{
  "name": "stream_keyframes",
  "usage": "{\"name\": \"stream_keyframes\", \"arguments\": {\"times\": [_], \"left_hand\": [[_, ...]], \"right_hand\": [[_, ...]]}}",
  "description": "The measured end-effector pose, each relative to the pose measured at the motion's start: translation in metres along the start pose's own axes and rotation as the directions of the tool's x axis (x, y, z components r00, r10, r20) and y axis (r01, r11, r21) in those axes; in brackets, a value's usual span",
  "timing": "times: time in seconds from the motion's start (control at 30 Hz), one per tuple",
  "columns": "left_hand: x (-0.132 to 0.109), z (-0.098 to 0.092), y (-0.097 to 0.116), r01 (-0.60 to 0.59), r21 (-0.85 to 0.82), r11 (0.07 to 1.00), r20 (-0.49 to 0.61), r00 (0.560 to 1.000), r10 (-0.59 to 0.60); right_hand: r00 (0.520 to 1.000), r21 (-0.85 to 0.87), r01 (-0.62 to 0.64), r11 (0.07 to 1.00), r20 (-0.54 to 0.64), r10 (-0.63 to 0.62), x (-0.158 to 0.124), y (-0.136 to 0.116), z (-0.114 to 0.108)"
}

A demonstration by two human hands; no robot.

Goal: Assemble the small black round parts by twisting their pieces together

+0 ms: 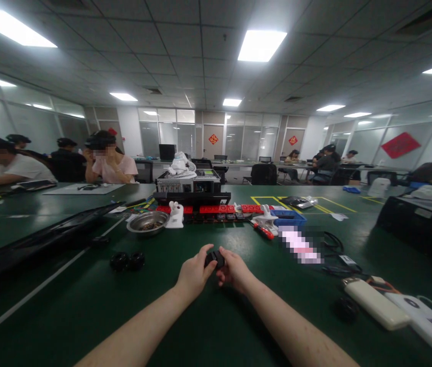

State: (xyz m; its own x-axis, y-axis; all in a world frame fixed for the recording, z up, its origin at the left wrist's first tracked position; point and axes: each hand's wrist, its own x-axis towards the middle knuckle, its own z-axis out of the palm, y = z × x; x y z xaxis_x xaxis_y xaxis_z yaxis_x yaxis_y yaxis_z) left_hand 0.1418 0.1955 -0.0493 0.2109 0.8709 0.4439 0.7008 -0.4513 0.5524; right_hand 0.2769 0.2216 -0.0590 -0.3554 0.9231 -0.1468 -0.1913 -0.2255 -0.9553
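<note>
Both my hands hold one small black part [216, 259] just above the green table [185, 326]. My left hand [196, 267] grips its left side, with the thumb across the near face. On the right side, my right hand [234, 270] pinches it between thumb and fingers. The fingers cover much of the part, so its exact kind does not show. To the left lie two black wheel-like round pieces [127, 261], side by side. A smaller black piece [100, 241] rests beyond them.
A metal bowl [147, 223] of small parts stands ahead. Red bins [218, 209], a blue basket [289, 218] and a red-handled tool [263, 231] are farther off. A long black panel [43, 239] lies left. Cables [340, 265] and a cream power bank [376, 303] lie right. People sit beyond.
</note>
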Motion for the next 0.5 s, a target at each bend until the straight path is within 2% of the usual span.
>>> {"name": "stream_keyframes", "arguments": {"times": [0.07, 0.1, 0.13, 0.17, 0.2, 0.27, 0.3, 0.33, 0.4, 0.5], "left_hand": [[0.003, 0.003, -0.002, 0.174, -0.237, 0.956, 0.018, 0.984, -0.175], [0.005, 0.005, -0.003, 0.299, -0.356, 0.885, 0.074, 0.953, -0.293], [0.008, 0.008, -0.005, 0.428, -0.446, 0.786, 0.161, 0.902, -0.400], [0.010, 0.010, -0.007, 0.521, -0.484, 0.703, 0.244, 0.852, -0.464], [0.012, 0.012, -0.009, 0.576, -0.494, 0.652, 0.305, 0.816, -0.491], [0.016, 0.014, -0.013, 0.609, -0.488, 0.625, 0.363, 0.793, -0.489], [0.018, 0.015, -0.015, 0.614, -0.489, 0.619, 0.386, 0.789, -0.477], [0.018, 0.015, -0.016, 0.617, -0.490, 0.616, 0.407, 0.787, -0.464], [0.019, 0.016, -0.019, 0.603, -0.494, 0.626, 0.436, 0.795, -0.422], [0.017, 0.018, -0.021, 0.535, -0.507, 0.675, 0.414, 0.839, -0.354]], "right_hand": [[0.988, -0.159, 0.151, 0.976, 0.040, -0.146, -0.003, -0.001, 0.000], [0.967, -0.293, 0.253, 0.922, 0.082, -0.240, -0.006, -0.003, 0.000], [0.936, -0.443, 0.352, 0.825, 0.143, -0.323, -0.011, -0.005, 0.000], [0.894, -0.591, 0.441, 0.676, 0.218, -0.392, -0.015, -0.006, 0.001], [0.847, -0.712, 0.504, 0.490, 0.296, -0.441, -0.020, -0.007, 0.002], [0.774, -0.833, 0.533, 0.146, 0.411, -0.482, -0.028, -0.008, 0.003], [0.752, -0.853, 0.521, 0.037, 0.439, -0.492, -0.029, -0.008, 0.004], [0.736, -0.861, 0.508, -0.026, 0.450, -0.506, -0.030, -0.007, 0.004], [0.720, -0.866, 0.499, -0.036, 0.437, -0.539, -0.027, -0.004, 0.002], [0.742, -0.863, 0.496, 0.093, 0.366, -0.561, -0.020, 0.000, -0.005]]}}
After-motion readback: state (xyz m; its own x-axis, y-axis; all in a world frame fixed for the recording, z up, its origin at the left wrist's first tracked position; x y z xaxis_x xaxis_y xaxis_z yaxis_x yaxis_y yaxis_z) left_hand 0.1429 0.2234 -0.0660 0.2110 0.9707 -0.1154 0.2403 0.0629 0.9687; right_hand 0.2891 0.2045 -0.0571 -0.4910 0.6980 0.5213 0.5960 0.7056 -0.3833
